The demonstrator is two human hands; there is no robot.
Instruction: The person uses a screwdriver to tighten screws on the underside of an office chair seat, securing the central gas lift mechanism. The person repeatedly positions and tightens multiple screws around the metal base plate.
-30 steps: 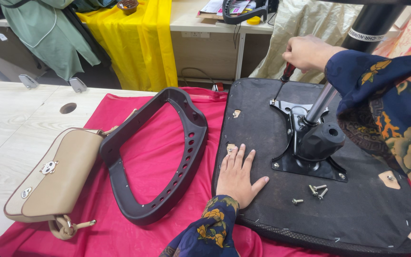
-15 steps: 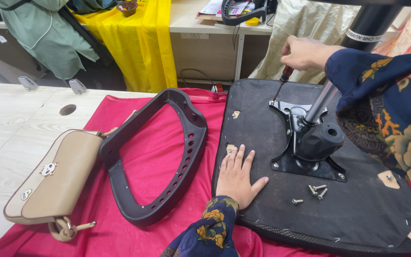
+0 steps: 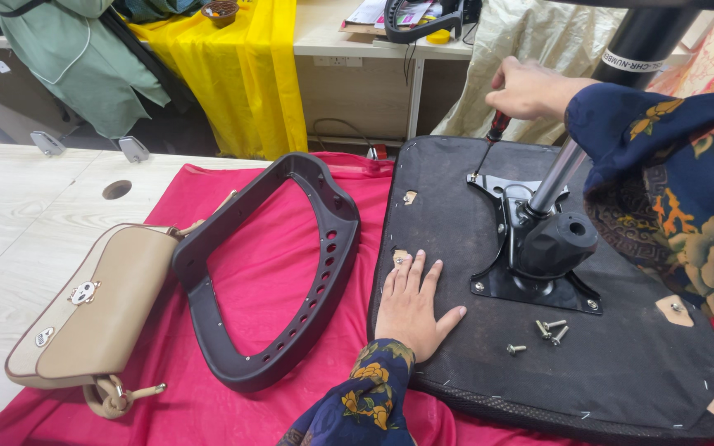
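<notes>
Left hand: left hand [image 3: 411, 304] lies palm down, fingers spread apart and flat on the chair seat [image 3: 621, 380], near its 9 o'clock edge; it grips nothing.
Right hand: right hand [image 3: 529, 87] sits at 12 o'clock over the seat, fingers curled together and clamped on the handle of a screwdriver [image 3: 489, 140].
Screwdriver: slanted, red-and-black handle up in the fist, tip down at the far left corner of the metal plate [image 3: 530, 289].
Chair seat: black, turned underside up, resting on the red cloth [image 3: 258, 281].
Metal plate: black, on the middle of the seat, with a shiny post [image 3: 557, 175] rising from it toward 1 o'clock.
Loose screws: loose screws [image 3: 549, 330] lie on the seat just at 6 o'clock of the plate, one apart toward 7 o'clock.
Black frame: black frame [image 3: 270, 268] lies flat on the cloth at 9 o'clock of the seat.
Handbag: tan handbag [image 3: 92, 310] lies touching the frame's left side, half on the wooden table [image 3: 18, 206].
</notes>
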